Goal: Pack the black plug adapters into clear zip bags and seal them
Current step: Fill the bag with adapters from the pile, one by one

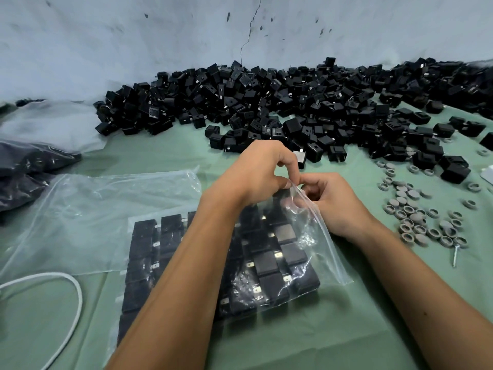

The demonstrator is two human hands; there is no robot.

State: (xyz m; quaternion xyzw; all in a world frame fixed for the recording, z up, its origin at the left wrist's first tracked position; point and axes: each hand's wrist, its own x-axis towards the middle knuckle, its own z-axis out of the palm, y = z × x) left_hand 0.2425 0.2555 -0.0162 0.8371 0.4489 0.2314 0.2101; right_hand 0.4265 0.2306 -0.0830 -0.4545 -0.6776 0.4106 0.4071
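Left grip (262, 169) and right grip (329, 198) both pinch the zip bag (301, 252) top edge; packed adapters (266, 263) lie just below on bench (346, 329).

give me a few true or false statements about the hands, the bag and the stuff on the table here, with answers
1. Both hands pinch the top edge of the filled zip bag. True: the left hand and right hand meet at its far end.
2. The adapters in the bag lie jumbled in a heap. False: they sit in neat rows.
3. The loose adapter pile lies along the wall beyond the hands. True.
4. The small grey rings lie left of the bag. False: they lie to its right.
5. A white cable curves at the lower left. True.
6. The empty clear bag lies on top of the filled one. False: it lies flat to its left, and seems partly under it.
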